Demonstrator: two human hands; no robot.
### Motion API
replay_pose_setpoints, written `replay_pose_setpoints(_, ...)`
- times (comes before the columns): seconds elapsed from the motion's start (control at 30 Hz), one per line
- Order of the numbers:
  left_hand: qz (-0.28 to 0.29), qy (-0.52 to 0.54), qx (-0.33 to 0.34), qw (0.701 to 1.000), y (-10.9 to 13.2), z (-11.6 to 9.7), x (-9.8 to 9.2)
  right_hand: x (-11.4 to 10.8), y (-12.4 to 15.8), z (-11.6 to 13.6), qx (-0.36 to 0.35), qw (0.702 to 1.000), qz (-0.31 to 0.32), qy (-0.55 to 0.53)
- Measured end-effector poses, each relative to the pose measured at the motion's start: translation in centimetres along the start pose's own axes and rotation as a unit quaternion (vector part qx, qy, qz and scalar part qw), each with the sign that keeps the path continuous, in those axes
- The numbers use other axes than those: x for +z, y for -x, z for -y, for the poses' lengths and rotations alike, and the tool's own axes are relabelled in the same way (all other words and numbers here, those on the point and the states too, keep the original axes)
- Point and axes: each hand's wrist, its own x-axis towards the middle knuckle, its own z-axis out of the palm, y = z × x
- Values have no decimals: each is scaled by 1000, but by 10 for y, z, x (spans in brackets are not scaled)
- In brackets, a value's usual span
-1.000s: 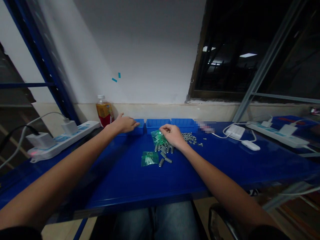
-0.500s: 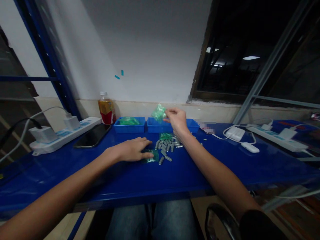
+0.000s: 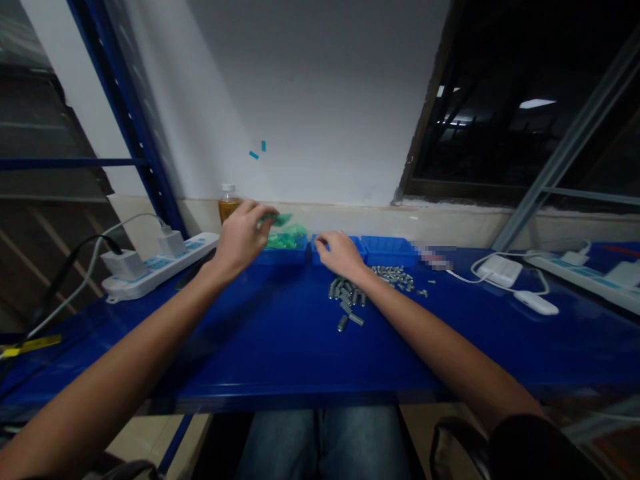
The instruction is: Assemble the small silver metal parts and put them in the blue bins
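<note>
My left hand (image 3: 245,233) is raised over the left blue bin (image 3: 285,257), pinching a small green plastic bag (image 3: 283,219) between thumb and fingers. More green plastic bags (image 3: 287,239) are heaped in that bin. My right hand (image 3: 341,252) hovers at the middle blue bin (image 3: 316,257), its fingers loosely curled with a gap to the thumb and nothing seen between them. Below the right wrist lie several short silvery metal cylinders (image 3: 346,293) on the blue table. Smaller metal pieces (image 3: 395,275) are piled just to their right, partly behind the wrist.
A third blue bin (image 3: 387,252) stands at the right of the row. A drink bottle (image 3: 229,203) and a white power strip (image 3: 150,270) are at the left. White chargers and cables (image 3: 500,271) lie at the right, beside another power strip (image 3: 590,280).
My left hand has lifted the green bag from the table to above the left bin. My right hand has let go of its green bag and lowered to the middle bin. The view has shifted.
</note>
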Motion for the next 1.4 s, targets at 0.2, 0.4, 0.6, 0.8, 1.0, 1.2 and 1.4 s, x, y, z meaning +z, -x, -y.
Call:
replay_pose_setpoints(0.2,186,-80,12,979,-6,34,53,-17,45,-34,80,980,157,88)
replay_pose_setpoints(0.4,270,-90,-19,959,13,34,78,-7,51,-29,33,979,183,90)
replay_pose_setpoints(0.6,315,-102,-91,939,1,31,78,-5,52,-17,-6,986,159,59)
replay_pose_setpoints(0.8,170,-73,-36,982,17,49,80,1,54,-20,-25,987,155,42)
replay_pose_setpoints(1.0,28,-46,-21,998,30,34,71,4,51,-28,-33,993,111,10)
replay_pose_setpoints(1.2,164,174,110,965,32,-30,72,-7,45,-26,-13,995,-59,-82)
replay_pose_setpoints(1.4,130,94,46,986,26,-41,63,-19,46,-18,-28,982,-100,-156)
